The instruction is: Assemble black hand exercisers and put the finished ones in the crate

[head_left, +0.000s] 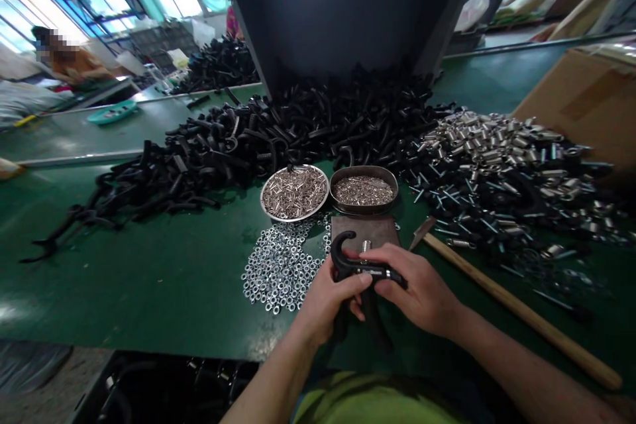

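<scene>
Both hands grip one black spring clamp [372, 269] with a hooked jaw, held just in front of a small metal plate [365, 228]. My left hand [325, 295] wraps its left side below the hook, thumb along the body. On the right end, the fingers and thumb of my right hand [422, 288] pinch the clamp. A silver coil spring [366, 246] shows above the clamp's body, near the right fingertips. The clamp's handles point down between my hands, partly hidden.
Loose nuts [283, 271] lie left of the plate. Behind stand a round dish [262, 202] and an oval tin [387, 207] of small metal pins. Black clamp parts [308, 119] pile up further back. Springs [487, 139], a hammer [521, 311] and a cardboard box [581, 99] are at right. Two people sit beyond.
</scene>
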Demonstrator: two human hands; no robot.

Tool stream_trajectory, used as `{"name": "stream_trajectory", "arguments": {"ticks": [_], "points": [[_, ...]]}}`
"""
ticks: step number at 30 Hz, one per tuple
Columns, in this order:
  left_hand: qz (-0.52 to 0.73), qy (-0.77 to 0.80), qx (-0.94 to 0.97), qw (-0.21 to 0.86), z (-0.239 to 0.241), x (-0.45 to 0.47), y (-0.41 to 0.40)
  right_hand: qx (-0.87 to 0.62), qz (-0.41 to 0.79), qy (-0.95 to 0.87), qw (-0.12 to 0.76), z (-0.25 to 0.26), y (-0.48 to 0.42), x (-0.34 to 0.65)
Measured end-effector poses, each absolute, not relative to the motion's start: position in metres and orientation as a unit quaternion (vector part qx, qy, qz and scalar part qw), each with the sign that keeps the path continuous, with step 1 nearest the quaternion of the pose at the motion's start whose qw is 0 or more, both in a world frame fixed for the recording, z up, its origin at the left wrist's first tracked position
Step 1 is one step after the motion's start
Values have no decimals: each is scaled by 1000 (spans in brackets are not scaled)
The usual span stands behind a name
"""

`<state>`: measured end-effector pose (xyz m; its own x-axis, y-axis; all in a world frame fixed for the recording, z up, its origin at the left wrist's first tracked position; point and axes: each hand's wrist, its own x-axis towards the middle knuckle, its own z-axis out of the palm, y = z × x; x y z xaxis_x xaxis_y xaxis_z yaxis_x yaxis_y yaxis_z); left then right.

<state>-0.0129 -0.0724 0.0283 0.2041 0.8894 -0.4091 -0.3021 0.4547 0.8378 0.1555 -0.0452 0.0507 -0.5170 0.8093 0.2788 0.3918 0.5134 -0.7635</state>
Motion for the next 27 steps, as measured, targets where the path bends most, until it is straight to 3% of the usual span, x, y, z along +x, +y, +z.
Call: {"name": "stream_trajectory", "arguments": {"ticks": [4,8,12,18,27], "points": [[448,493,329,670,29,-13,-73,-416,295,-788,344,47,-49,163],[457,538,465,534,35,-14,-75,-503,503,-662,236,38,-46,161],[427,515,531,520,34,-14,-79,-427,600,-645,203,40,-37,150],[463,552,496,484,16,-7,-91,-510,391,-744,181,54,-43,133],[409,532,585,456,10,-9,-89,-524,292,-800,17,55,-47,127]]}}
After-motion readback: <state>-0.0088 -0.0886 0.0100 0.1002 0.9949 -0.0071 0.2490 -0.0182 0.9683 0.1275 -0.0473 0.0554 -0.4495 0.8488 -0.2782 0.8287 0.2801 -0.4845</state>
